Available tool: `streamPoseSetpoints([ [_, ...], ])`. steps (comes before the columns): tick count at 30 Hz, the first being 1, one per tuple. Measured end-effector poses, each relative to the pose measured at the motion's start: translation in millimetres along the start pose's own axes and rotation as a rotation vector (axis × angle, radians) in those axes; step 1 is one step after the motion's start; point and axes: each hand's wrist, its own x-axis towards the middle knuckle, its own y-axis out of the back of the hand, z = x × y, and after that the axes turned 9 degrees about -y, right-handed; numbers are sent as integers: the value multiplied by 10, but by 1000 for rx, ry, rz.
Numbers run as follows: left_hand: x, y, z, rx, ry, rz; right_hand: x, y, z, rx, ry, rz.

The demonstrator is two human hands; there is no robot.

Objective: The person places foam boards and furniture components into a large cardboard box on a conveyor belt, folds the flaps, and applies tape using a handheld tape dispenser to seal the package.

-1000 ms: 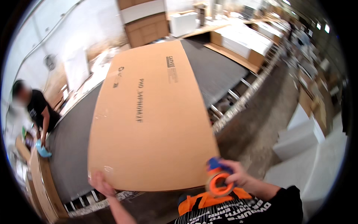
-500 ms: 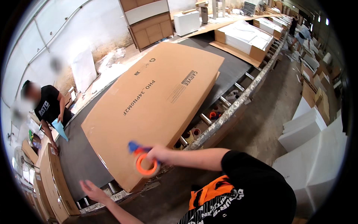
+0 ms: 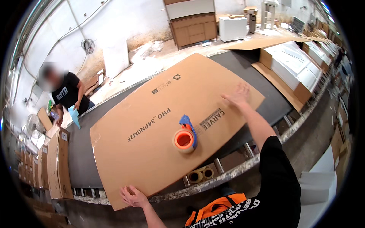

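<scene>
Carton point(image 3: 159, 131), brown, flat, one: laid aslant across a conveyor point(image 3: 81, 159), closed, contents hidden; black print and a recycling mark on the top face; near-left corner jutting past the conveyor's edge.

Tape dispenser point(image 3: 185, 133), one: blue frame, orange hub, loaded with one roll; set on the carton's top toward its near long edge, between the hands, touched by neither.

Hands, two. Left hand point(image 3: 134, 197): at the carton's near-left corner, fingers spread loosely wide; whether any hook under the edge cannot be told. Right hand point(image 3: 239, 96): over the carton's top at its right end, fingers extended and parted, slightly blurred, holding nothing.

Open carton point(image 3: 303, 92), on the conveyor at right: white panels point(image 3: 291, 59) within, number hard to make out; one side flap folded outward. Further open cartons point(image 3: 326, 65) behind it: at least two, white contents, partly overlapped.

Upright cartons point(image 3: 57, 167), left: at least two, contents unseen; the row beyond too crowded to count.

Tape rolls point(image 3: 200, 181), two: below the rollers point(image 3: 249, 150), part hidden.

Co-worker point(image 3: 68, 91), one: across the conveyor at left, light-blue sheet point(image 3: 74, 116) in one hand, legs largely concealed.

Black sleeve point(image 3: 275, 171), one, right arm; orange garment point(image 3: 213, 208), cut off by the lower edge.
</scene>
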Motion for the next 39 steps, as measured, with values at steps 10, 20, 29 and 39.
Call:
streamPoseSetpoints([
  [10,-152,13,-158,-176,-109,115,703,6,166,402,-47,-613],
  [20,1875,-989,-1346,-637,-163,-323,-1684,-140,365,1038,-443,-603],
  [29,1609,-1657,-925,-951,414,-143,-4439,-937,-420,521,100,-7],
  [39,-167,117,665,18,-672,-486,-441,-395,-843,90,316,288],
])
